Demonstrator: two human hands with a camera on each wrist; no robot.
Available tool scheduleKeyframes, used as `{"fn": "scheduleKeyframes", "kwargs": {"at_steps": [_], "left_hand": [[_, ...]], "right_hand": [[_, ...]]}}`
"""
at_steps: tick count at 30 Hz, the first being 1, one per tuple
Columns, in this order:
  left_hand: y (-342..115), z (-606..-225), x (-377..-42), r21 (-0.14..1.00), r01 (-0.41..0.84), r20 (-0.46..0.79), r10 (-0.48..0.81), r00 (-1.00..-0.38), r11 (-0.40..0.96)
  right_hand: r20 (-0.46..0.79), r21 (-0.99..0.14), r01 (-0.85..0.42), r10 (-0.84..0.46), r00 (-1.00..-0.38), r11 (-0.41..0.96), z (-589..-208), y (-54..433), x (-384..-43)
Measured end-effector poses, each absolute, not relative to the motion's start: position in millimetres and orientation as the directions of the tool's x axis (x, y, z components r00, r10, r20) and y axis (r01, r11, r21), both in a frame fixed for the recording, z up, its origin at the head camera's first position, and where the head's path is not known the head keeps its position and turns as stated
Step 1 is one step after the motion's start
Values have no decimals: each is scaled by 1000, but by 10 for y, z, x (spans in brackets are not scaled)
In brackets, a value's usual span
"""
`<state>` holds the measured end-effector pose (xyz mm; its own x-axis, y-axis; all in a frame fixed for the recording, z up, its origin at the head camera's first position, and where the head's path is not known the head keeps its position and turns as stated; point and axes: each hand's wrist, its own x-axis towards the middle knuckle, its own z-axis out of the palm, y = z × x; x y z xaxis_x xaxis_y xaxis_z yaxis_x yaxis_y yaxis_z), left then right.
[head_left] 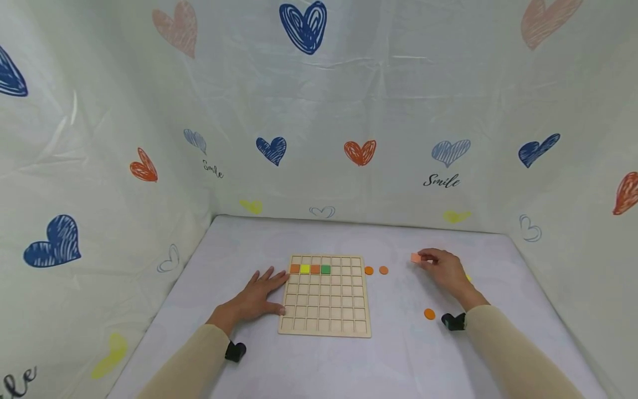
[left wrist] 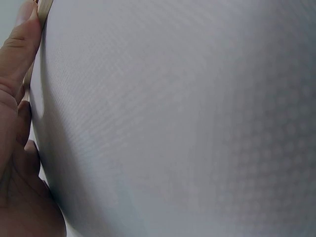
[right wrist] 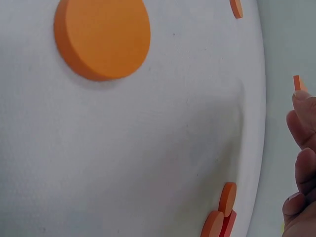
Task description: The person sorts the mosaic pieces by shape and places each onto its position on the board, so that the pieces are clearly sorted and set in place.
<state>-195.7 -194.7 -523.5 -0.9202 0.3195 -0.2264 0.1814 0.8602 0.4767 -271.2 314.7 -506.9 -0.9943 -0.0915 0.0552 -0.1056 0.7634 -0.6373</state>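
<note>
A wooden grid board [head_left: 325, 335] lies on the table, with a row of orange, yellow and green square tiles [head_left: 325, 270] near its far edge. My left hand [head_left: 255, 296] rests at the board's left edge, fingers spread and fairly straight. To the right of the board, my right hand [head_left: 445, 270] pinches a light orange square tile [head_left: 416, 257] between thumb and fingertips, above the table. In the right wrist view the same tile [right wrist: 298, 83] shows only its thin edge and part of a face. The left wrist view catches the thumb side of the left hand [left wrist: 19, 123].
Two orange discs [head_left: 369, 270] lie just right of the board, and another disc [head_left: 430, 314] sits nearer me. A yellow piece [head_left: 468, 278] is partly hidden behind the right wrist. Low in the right wrist view, a red piece [right wrist: 227, 226] lies against orange discs [right wrist: 227, 199].
</note>
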Motion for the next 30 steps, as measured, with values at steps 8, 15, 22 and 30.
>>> {"fn": "scheduleKeyframes", "kwargs": {"at_steps": [8, 15, 22, 30], "left_hand": [[-1945, -5245, -1957, 484, 178, -221, 317, -922, 857], [-1944, -5260, -1961, 485, 180, -217, 316, -924, 856], [-1943, -5251, -1957, 491, 174, -219, 314, -924, 854], [-1942, -5259, -1963, 489, 167, -223, 308, -925, 856]], "right_hand": [[55, -637, -125, -117, -992, 760, -5054, 3050, -2734], [97, -646, -173, -145, -985, 744, -5023, 2976, -2737], [90, -656, -171, -148, -985, 735, -5006, 2910, -2749], [114, -670, -192, -156, -981, 717, -5010, 2826, -2756]]}}
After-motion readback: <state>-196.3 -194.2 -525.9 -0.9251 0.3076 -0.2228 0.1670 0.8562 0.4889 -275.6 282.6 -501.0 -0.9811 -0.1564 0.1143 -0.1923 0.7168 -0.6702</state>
